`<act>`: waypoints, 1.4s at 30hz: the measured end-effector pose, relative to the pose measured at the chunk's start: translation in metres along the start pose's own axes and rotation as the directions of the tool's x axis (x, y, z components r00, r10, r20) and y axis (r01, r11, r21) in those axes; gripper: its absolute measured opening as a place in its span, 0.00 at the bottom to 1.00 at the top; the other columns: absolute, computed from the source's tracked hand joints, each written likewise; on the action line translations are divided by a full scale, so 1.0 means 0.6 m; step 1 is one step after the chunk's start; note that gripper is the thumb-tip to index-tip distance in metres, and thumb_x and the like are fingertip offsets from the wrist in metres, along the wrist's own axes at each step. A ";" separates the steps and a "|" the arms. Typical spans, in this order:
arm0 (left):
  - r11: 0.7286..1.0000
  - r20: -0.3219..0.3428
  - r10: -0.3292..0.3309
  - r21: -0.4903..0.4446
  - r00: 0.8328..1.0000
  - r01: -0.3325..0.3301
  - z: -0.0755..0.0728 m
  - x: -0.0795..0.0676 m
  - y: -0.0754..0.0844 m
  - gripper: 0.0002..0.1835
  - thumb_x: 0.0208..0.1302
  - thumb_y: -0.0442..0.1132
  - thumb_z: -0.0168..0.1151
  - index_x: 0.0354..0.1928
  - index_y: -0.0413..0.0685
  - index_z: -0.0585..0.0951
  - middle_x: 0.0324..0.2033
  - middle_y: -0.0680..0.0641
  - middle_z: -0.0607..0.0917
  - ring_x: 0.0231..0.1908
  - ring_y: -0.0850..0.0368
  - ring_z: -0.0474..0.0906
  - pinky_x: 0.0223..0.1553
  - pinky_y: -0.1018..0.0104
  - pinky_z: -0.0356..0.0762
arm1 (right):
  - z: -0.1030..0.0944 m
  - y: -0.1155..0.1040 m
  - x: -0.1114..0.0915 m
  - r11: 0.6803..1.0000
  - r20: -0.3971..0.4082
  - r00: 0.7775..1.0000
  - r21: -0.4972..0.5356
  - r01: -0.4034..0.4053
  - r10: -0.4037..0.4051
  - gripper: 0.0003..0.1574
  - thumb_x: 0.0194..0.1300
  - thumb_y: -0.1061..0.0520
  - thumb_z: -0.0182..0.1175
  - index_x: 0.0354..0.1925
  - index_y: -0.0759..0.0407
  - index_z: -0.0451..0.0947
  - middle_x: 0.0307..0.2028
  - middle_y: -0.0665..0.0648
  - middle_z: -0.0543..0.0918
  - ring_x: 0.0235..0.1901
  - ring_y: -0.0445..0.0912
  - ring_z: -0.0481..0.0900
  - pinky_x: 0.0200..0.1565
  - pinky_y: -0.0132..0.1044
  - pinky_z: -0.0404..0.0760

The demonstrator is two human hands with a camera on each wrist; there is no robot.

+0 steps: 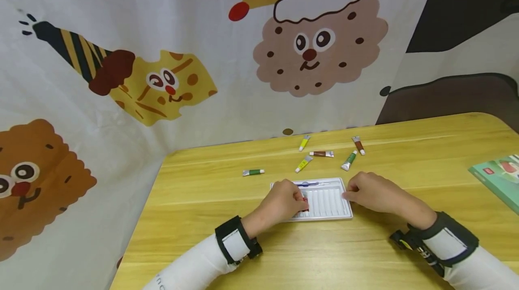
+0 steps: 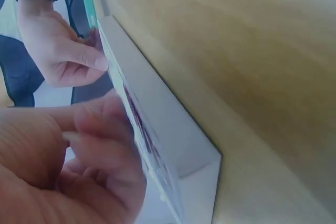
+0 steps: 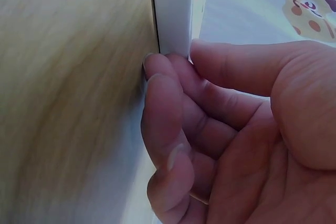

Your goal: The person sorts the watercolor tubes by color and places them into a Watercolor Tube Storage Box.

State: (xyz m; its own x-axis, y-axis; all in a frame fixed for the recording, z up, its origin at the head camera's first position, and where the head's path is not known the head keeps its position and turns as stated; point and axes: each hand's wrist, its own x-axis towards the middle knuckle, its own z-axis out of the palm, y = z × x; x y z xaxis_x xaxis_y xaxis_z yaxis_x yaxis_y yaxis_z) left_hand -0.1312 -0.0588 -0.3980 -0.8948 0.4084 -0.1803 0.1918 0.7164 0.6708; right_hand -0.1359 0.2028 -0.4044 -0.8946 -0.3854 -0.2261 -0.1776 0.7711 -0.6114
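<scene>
A white plastic paint tray (image 1: 330, 202) with narrow slots lies on the table. Along its far side a thin paintbrush (image 1: 310, 184) sits in a groove. Over the tray's left part, my left hand (image 1: 281, 202) pinches a small red paint tube (image 1: 305, 201) down at the slots. That hand covers the slots beneath it; in the left wrist view its curled fingers (image 2: 105, 156) are right at the tray's rim. My right hand (image 1: 375, 195) grips the right edge of the tray, thumb on the rim (image 3: 231, 66) and fingertips against the side wall.
Behind the tray lie loose paint tubes: green (image 1: 253, 172), yellow (image 1: 304, 164), brown (image 1: 322, 154) and several more. A light green box (image 1: 500, 179) stands at the table's right. A printed cloth (image 1: 227, 114) hangs along the far table edge.
</scene>
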 end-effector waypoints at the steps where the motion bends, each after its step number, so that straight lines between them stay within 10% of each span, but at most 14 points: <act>1: 1.000 -0.020 0.009 0.007 1.000 -0.009 -0.001 -0.002 -0.002 0.19 0.66 0.38 0.74 0.17 0.46 0.82 0.11 0.58 0.70 0.14 0.65 0.64 0.17 0.73 0.56 | 0.000 0.000 0.000 1.000 0.002 1.000 0.001 0.000 0.000 0.15 0.73 0.56 0.66 0.26 0.52 0.81 0.17 0.46 0.67 0.19 0.41 0.64 0.23 0.32 0.59; 9: 0.991 -0.164 0.093 0.106 0.982 -0.077 -0.036 -0.017 -0.019 0.04 0.70 0.37 0.69 0.36 0.47 0.87 0.20 0.54 0.80 0.17 0.62 0.71 0.18 0.70 0.65 | -0.001 0.001 0.001 1.000 0.015 1.000 0.013 -0.011 0.011 0.15 0.73 0.56 0.66 0.26 0.52 0.81 0.17 0.46 0.68 0.19 0.41 0.65 0.23 0.32 0.60; 19: 0.942 -0.271 0.202 0.316 0.941 -0.112 -0.091 -0.001 -0.083 0.16 0.68 0.30 0.69 0.57 0.36 0.85 0.55 0.38 0.85 0.58 0.42 0.81 0.55 0.48 0.83 | 0.001 0.003 0.003 1.000 0.012 1.000 0.016 0.001 -0.001 0.15 0.73 0.57 0.66 0.26 0.52 0.81 0.17 0.46 0.68 0.19 0.41 0.64 0.23 0.32 0.60; 35: 0.863 -0.222 0.244 0.493 0.944 -0.108 -0.114 0.039 -0.159 0.11 0.57 0.19 0.64 0.35 0.39 0.90 0.31 0.44 0.85 0.35 0.50 0.81 0.42 0.54 0.82 | 0.001 0.004 0.003 1.000 0.010 1.000 0.022 -0.011 0.011 0.16 0.73 0.57 0.66 0.25 0.52 0.80 0.16 0.46 0.67 0.18 0.41 0.64 0.23 0.32 0.59; 42: 0.899 -0.272 0.182 0.434 0.945 -0.048 -0.116 0.042 -0.161 0.14 0.56 0.16 0.61 0.39 0.36 0.88 0.36 0.42 0.86 0.39 0.48 0.82 0.43 0.56 0.84 | 0.001 0.005 0.004 0.999 0.019 1.000 0.029 -0.013 0.012 0.14 0.73 0.56 0.66 0.27 0.52 0.82 0.17 0.47 0.68 0.18 0.41 0.65 0.22 0.32 0.60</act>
State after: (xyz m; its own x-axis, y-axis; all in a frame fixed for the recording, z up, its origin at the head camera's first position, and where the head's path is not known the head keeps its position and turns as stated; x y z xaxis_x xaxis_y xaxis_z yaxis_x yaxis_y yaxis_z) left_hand -0.2001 -0.1572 -0.4175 -0.9204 0.3622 0.1473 0.3905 0.8705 0.2995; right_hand -0.1381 0.2037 -0.4071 -0.8889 -0.3854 -0.2476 -0.1542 0.7606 -0.6306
